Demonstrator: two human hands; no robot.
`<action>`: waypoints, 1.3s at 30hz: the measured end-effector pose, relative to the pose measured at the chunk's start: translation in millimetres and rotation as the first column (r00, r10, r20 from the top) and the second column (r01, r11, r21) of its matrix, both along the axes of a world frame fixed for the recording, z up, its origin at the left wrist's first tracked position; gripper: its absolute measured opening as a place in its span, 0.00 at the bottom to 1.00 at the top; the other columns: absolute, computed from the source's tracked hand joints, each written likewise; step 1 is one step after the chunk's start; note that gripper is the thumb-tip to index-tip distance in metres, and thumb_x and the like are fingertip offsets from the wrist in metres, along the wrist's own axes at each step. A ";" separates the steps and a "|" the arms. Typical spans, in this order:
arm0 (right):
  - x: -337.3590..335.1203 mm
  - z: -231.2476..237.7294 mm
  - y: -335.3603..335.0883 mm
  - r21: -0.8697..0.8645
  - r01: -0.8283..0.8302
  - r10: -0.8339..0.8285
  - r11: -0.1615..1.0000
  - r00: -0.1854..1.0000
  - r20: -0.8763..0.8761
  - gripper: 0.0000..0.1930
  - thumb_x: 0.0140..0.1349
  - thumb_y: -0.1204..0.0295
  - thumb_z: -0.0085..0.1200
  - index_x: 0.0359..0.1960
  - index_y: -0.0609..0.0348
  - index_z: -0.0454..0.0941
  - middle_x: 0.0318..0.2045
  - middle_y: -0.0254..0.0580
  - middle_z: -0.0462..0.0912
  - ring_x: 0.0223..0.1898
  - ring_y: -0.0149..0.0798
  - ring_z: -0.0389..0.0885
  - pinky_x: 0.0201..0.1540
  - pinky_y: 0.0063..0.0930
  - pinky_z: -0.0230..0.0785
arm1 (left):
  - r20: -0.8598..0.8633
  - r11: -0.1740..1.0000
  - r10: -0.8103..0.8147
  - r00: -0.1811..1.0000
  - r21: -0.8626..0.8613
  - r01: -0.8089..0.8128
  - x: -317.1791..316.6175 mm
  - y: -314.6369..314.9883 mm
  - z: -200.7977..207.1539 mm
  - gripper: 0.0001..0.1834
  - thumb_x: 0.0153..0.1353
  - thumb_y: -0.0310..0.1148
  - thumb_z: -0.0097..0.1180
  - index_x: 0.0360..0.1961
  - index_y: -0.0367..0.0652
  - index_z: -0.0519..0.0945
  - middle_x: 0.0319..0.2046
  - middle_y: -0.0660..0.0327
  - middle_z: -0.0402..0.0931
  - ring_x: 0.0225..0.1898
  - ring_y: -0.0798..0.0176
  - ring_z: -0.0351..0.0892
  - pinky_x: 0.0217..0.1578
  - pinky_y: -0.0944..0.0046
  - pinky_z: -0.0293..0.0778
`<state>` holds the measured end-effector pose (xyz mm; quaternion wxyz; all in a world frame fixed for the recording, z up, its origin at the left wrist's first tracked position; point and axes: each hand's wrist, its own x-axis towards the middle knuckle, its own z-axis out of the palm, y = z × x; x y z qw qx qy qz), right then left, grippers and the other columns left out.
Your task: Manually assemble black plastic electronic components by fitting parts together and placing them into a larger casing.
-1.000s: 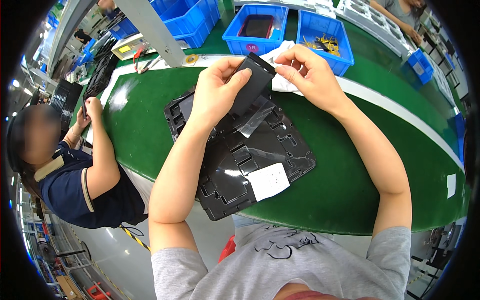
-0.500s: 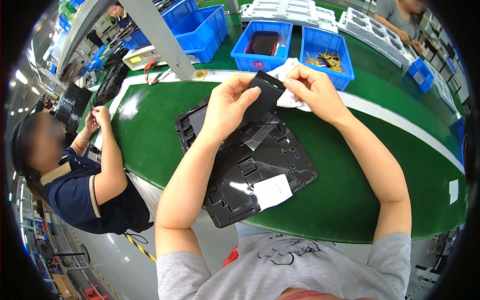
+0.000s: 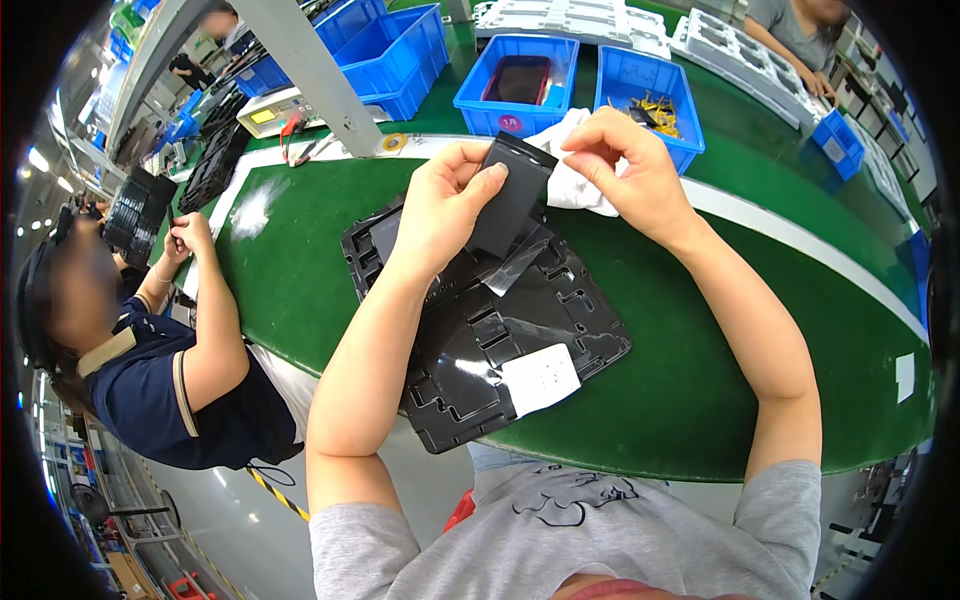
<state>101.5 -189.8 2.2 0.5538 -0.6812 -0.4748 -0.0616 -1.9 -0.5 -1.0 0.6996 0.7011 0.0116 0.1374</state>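
My left hand [image 3: 442, 208] grips a flat black rectangular block [image 3: 514, 188], perhaps a battery pack, with the thumb across its face. It is held tilted above a stack of black plastic trays [image 3: 465, 350]. My right hand [image 3: 640, 180] is closed in a pinch just right of the block's upper corner; anything between the fingertips is too small to make out. A white cloth [image 3: 577, 192] lies behind and below those fingers. A clear film strip [image 3: 520, 263] hangs or lies below the block, over the trays. On the near tray rests a white paper [image 3: 541, 380].
Beyond my hands stand a blue bin [image 3: 475, 118] with a dark red-edged device and another blue bin [image 3: 685, 150] with yellow pieces. A grey post [image 3: 320, 80] rises at the back left. At the left edge a co-worker [image 3: 150, 370] works at the green table [image 3: 700, 380].
My right hand has drawn slightly away from the block's upper corner. My left hand and the block have shifted a little to the left, partly with the whole view.
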 end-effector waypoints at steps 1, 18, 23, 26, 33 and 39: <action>-0.3 0.6 -0.5 -0.020 -0.004 0.006 1.000 0.997 0.071 0.05 0.54 0.76 0.59 0.33 0.59 0.78 0.30 0.32 0.76 0.27 0.25 0.73 0.29 0.19 0.66 | -0.003 1.000 0.006 1.000 0.012 -0.006 -0.2 -0.2 0.2 0.10 0.62 0.25 0.52 0.44 0.34 0.75 0.35 0.60 0.80 0.34 0.73 0.78 0.37 0.73 0.75; -7.3 -5.9 4.3 -0.084 0.147 -0.123 0.986 0.962 0.242 0.05 0.49 0.73 0.62 0.28 0.57 0.79 0.26 0.33 0.77 0.28 0.33 0.76 0.29 0.27 0.69 | 0.025 0.994 0.035 0.999 0.106 -0.038 -1.2 -3.6 -0.7 0.10 0.61 0.24 0.54 0.44 0.33 0.75 0.35 0.59 0.80 0.35 0.73 0.78 0.37 0.73 0.75; -6.2 -8.0 3.8 -0.050 0.120 -0.097 0.992 0.940 0.328 0.05 0.50 0.80 0.62 0.30 0.61 0.80 0.28 0.33 0.76 0.24 0.26 0.73 0.25 0.19 0.64 | 0.027 0.995 0.034 0.999 0.093 -0.037 -2.1 -6.0 0.3 0.10 0.61 0.23 0.54 0.43 0.32 0.75 0.35 0.59 0.80 0.35 0.72 0.79 0.38 0.73 0.76; -7.6 -8.8 4.9 -0.038 0.115 -0.098 0.993 0.946 0.308 0.06 0.50 0.81 0.61 0.30 0.61 0.80 0.28 0.34 0.76 0.24 0.26 0.73 0.25 0.19 0.64 | 0.031 0.996 0.029 0.999 0.089 -0.032 -2.3 -6.4 0.8 0.10 0.61 0.23 0.54 0.43 0.32 0.75 0.35 0.58 0.80 0.35 0.72 0.79 0.38 0.73 0.76; -8.0 -10.3 5.9 -0.012 0.130 -0.119 0.991 0.935 0.334 0.07 0.49 0.82 0.61 0.31 0.60 0.81 0.28 0.34 0.77 0.24 0.27 0.73 0.25 0.20 0.65 | 0.036 0.995 0.035 0.999 0.094 -0.039 -2.2 -6.6 -0.3 0.10 0.61 0.23 0.54 0.43 0.32 0.75 0.35 0.58 0.80 0.35 0.72 0.79 0.38 0.73 0.76; -6.2 -7.9 4.6 -0.020 0.136 -0.114 0.991 0.895 0.431 0.08 0.47 0.80 0.63 0.30 0.59 0.81 0.27 0.35 0.77 0.24 0.30 0.75 0.25 0.22 0.66 | 0.032 0.993 0.036 0.999 0.110 -0.040 -2.4 -6.0 0.0 0.10 0.61 0.24 0.54 0.43 0.31 0.75 0.35 0.58 0.80 0.34 0.73 0.79 0.37 0.73 0.75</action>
